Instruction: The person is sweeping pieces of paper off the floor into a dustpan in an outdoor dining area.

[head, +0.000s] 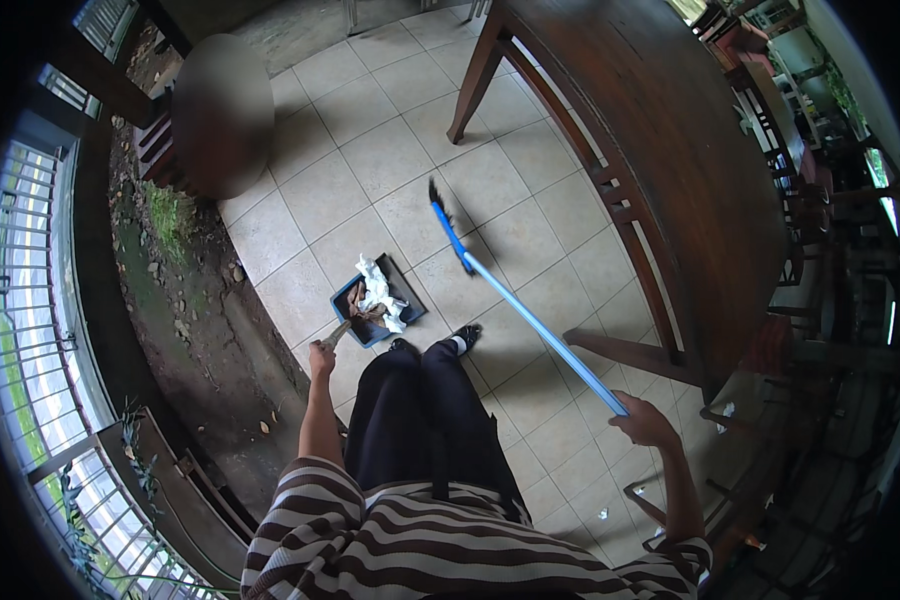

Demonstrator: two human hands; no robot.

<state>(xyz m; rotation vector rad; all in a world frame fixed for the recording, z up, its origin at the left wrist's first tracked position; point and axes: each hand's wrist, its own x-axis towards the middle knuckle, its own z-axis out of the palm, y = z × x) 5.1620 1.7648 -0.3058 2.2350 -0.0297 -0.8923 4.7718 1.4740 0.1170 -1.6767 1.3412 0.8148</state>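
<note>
My left hand point(322, 359) is closed around the handle of a dustpan point(414, 291), which lies on the tiled floor before my feet. Crumpled white paper point(376, 288) and brown scraps, perhaps dry leaves, lie in the pan. At the right, my right hand point(643, 421) grips the end of a broom's light-blue pole point(544, 331). The pole slants away to the blue broom head point(450, 232), whose dark bristles are at the floor, beyond and to the right of the dustpan. The broom head and dustpan are apart.
A long dark wooden table point(645, 150) stands at the right, its legs on the tiles. Small white scraps point(604, 514) lie on the floor at the lower right, near metal frames. A soil strip point(217, 330) borders the tiles at the left, beside a barred gate point(26, 225).
</note>
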